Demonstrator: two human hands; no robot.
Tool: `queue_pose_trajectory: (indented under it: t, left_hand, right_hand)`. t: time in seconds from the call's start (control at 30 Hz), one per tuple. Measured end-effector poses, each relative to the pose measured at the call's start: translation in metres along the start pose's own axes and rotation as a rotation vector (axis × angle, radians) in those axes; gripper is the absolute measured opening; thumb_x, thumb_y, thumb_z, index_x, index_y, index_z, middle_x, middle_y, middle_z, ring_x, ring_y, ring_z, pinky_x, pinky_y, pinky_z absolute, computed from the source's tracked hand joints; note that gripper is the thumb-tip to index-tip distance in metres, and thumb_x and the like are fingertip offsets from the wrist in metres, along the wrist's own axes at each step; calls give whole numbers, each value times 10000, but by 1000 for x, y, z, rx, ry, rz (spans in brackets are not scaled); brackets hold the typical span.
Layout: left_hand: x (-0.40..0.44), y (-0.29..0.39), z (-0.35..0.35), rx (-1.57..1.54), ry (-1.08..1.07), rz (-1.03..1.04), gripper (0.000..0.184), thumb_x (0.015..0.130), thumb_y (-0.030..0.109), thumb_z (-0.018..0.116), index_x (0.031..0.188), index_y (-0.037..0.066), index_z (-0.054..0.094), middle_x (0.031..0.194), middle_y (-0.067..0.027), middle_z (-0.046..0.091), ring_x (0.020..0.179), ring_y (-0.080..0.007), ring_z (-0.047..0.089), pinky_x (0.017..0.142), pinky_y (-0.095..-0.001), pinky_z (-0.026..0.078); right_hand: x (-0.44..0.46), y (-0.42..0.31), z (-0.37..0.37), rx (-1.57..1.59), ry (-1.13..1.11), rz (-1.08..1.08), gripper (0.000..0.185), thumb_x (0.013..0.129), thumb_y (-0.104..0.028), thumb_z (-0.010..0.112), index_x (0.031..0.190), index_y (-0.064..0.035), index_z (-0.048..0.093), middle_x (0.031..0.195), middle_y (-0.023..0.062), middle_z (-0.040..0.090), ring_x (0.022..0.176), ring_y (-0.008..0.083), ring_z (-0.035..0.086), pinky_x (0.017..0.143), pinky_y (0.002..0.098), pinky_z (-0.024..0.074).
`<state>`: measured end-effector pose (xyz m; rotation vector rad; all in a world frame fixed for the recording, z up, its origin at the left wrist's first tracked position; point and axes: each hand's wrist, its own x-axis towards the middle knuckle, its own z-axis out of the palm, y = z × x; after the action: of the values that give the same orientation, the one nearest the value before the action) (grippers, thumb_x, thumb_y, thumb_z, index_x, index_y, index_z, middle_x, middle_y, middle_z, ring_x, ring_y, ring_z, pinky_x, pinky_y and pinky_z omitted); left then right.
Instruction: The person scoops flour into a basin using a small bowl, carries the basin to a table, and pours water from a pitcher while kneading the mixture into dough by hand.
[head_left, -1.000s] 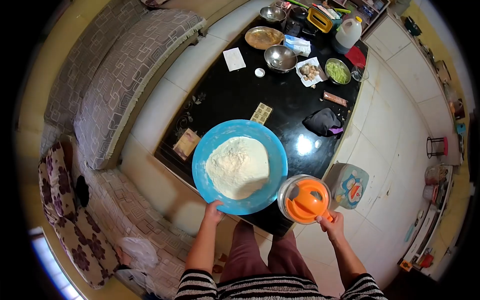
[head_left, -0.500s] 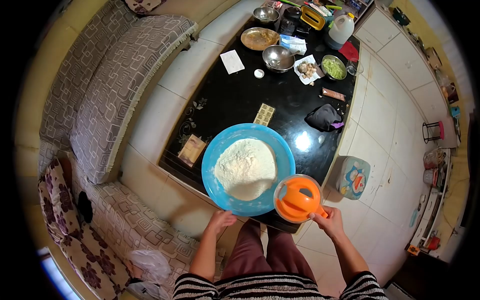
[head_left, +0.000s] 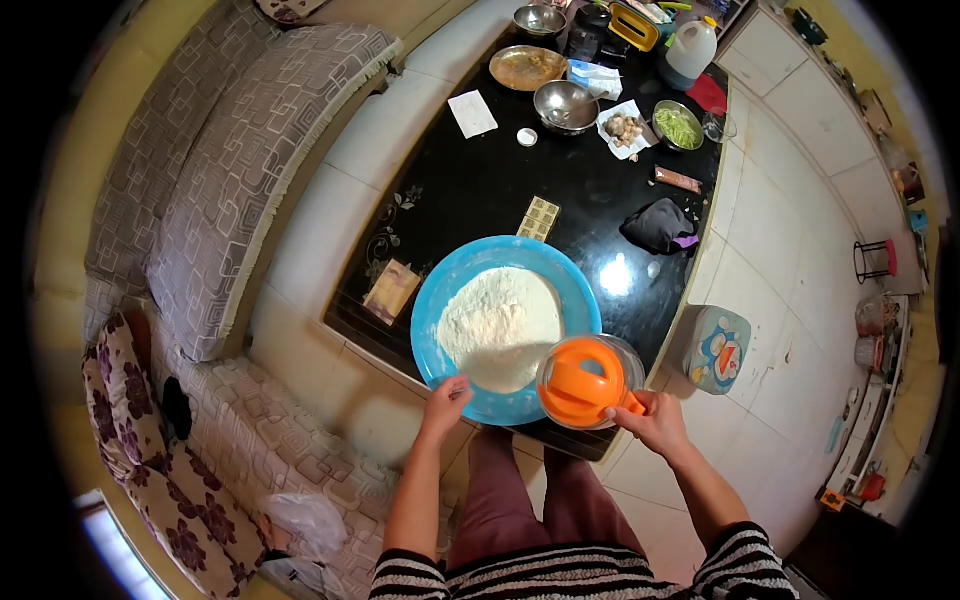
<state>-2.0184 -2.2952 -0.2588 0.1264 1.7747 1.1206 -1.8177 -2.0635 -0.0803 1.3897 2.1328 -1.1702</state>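
Observation:
A large blue basin (head_left: 428, 335) stands at the near edge of the black table, with a heap of white flour (head_left: 500, 315) in it. My right hand (head_left: 652, 425) is wrapped round the orange handle of a clear pitcher with an orange lid (head_left: 585, 375). The pitcher is over the basin's right rim and tilted toward the flour. My left hand (head_left: 446, 405) is at the basin's lower-left rim with its fingers curled together. Whether they grip the rim or something small is hidden.
Beyond the basin lie a gold square-patterned packet (head_left: 538, 217), a dark cloth (head_left: 657, 229) and a steel bowl (head_left: 566, 108). Shredded greens fill another bowl (head_left: 678, 127). A lidded tub (head_left: 718, 350) stands right of the table; a patterned sofa (head_left: 250, 180) is at left.
My left hand has moved up from below the basin to its rim, fingers curling in. My right hand has brought the pitcher slightly left and up, further over the basin. The whole view has shifted a little.

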Motion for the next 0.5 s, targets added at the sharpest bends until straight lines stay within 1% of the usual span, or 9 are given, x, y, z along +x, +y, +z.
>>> queue_pose_trajectory:
  t: [0.13, 0.17, 0.23, 0.33, 0.4, 0.43, 0.47, 0.5]
  left_hand:
    - [16, -6, -14, 95, -29, 48, 383, 707, 112, 568, 1065, 19, 469, 1008, -95, 537, 832, -145, 535, 713, -265, 429]
    - [21, -9, -18, 161, -48, 64, 400, 698, 116, 574, 1071, 21, 465, 1018, -100, 533, 832, -152, 539, 715, -268, 431]
    - [30, -5, -26, 230, -73, 91, 416, 690, 120, 580, 1077, 22, 461, 1028, -105, 528, 831, -159, 544, 717, -271, 434]
    - [43, 5, -37, 307, -38, 60, 457, 674, 130, 591, 1092, 19, 445, 1040, -119, 518, 842, -177, 549, 720, -278, 437]
    - [58, 9, -37, 340, -25, 101, 491, 669, 129, 593, 1115, 19, 421, 1051, -122, 512, 854, -186, 552, 721, -287, 439]
    - [68, 4, -37, 373, -33, 101, 532, 660, 141, 602, 1136, 19, 399, 1086, -138, 485, 901, -213, 535, 742, -302, 432]
    - [76, 4, -36, 379, -45, 104, 532, 660, 141, 602, 1136, 19, 399, 1086, -138, 485, 901, -213, 535, 742, -302, 432]
    - [81, 5, -35, 361, -34, 114, 553, 654, 151, 609, 1144, 21, 389, 1107, -150, 463, 933, -231, 517, 762, -312, 422]
  right_hand:
    - [-4, -9, 10, -21, 9, 66, 485, 594, -511, 607, 651, -29, 592, 524, 129, 536, 518, 261, 551, 501, 337, 418]
    - [-8, -13, 12, -15, 14, 84, 485, 594, -511, 607, 651, -29, 592, 524, 129, 536, 518, 261, 551, 501, 337, 418]
    - [-11, -25, 14, 115, 48, 144, 474, 590, -494, 619, 664, -26, 599, 519, 120, 536, 515, 238, 554, 503, 325, 419]
    - [-14, -27, 24, 112, 67, 198, 465, 590, -479, 626, 690, -25, 610, 517, 116, 535, 515, 218, 556, 503, 315, 419]
    - [-18, -31, 28, 109, 72, 240, 469, 591, -480, 625, 693, -23, 611, 518, 117, 536, 514, 222, 556, 503, 317, 420]
    - [-20, -34, 29, 98, 77, 265, 472, 593, -481, 624, 697, -21, 612, 518, 118, 537, 514, 226, 556, 502, 318, 421]
    - [-21, -35, 29, 105, 84, 275, 472, 593, -481, 624, 697, -21, 612, 518, 118, 537, 514, 226, 556, 502, 318, 421]
    - [-22, -36, 30, 116, 106, 258, 473, 593, -483, 624, 682, -20, 607, 516, 119, 536, 511, 232, 554, 502, 325, 422]
